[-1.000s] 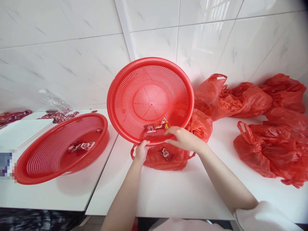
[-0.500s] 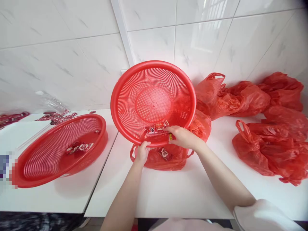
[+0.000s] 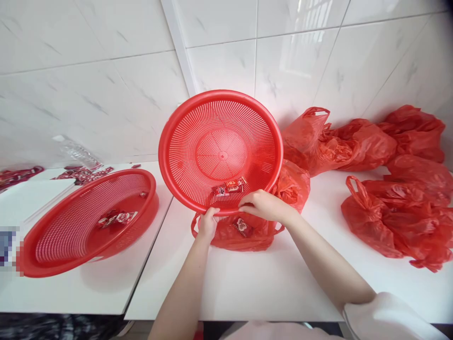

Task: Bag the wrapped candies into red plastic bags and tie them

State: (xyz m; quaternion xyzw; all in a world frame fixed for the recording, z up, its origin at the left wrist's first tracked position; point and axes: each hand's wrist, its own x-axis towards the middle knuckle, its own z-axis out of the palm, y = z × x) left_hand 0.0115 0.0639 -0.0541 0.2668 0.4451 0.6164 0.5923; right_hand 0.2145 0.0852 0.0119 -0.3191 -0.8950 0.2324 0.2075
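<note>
A large red plastic strainer basket [image 3: 222, 155] is tilted toward me, its lower edge over an open red plastic bag [image 3: 260, 238]. My left hand [image 3: 208, 224] grips the near rim, thumb on the inner side. Bent fingers of my right hand [image 3: 264, 206] are at the near rim, to the right of my left hand; what they hold, if anything, is hidden. Inside the basket, close to both hands, lie a few small red snack packets [image 3: 229, 187]. One dark red packet [image 3: 242, 226] shows in the mouth of the bag below.
At left stands another tilted red basket [image 3: 141, 177] with packets [image 3: 116, 218] in it. Behind it are a clear bottle [image 3: 79, 153] and scattered packets [image 3: 83, 174]. Several knotted red bags [image 3: 385, 212] sit at right. A tiled wall [image 3: 219, 66] bounds the white table [image 3: 247, 288].
My right hand has drawn back from the packets to the near rim. The yellow packet by its fingers is out of sight. The basket has shifted slightly left.
</note>
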